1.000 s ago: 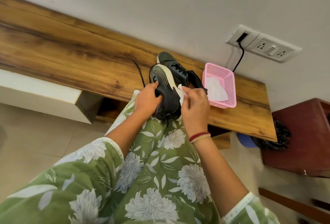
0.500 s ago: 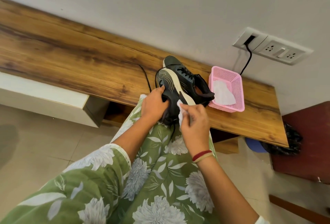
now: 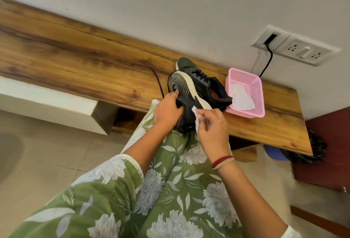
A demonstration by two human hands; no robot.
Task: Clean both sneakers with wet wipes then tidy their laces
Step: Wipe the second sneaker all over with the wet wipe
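Observation:
A dark sneaker [image 3: 182, 93] with a cream midsole lies on its side on my knee, its sole turned toward me. My left hand [image 3: 167, 110] grips it at the heel end. My right hand [image 3: 213, 129] pinches a white wet wipe [image 3: 196, 117] against the sneaker's cream edge. The second dark sneaker [image 3: 205, 81] stands upright on the wooden bench [image 3: 75, 61] just behind, its laces loose. A black lace trails over the bench to the left.
A pink mesh basket [image 3: 253, 97] with a used white wipe inside sits on the bench right of the sneakers. A wall socket [image 3: 295, 48] with a black cable is above it. A dark red cabinet [image 3: 333, 148] stands at the right.
My right hand has slid down along the sneaker's edge toward me with the wipe. The left hand keeps its hold. The view has shifted slightly.

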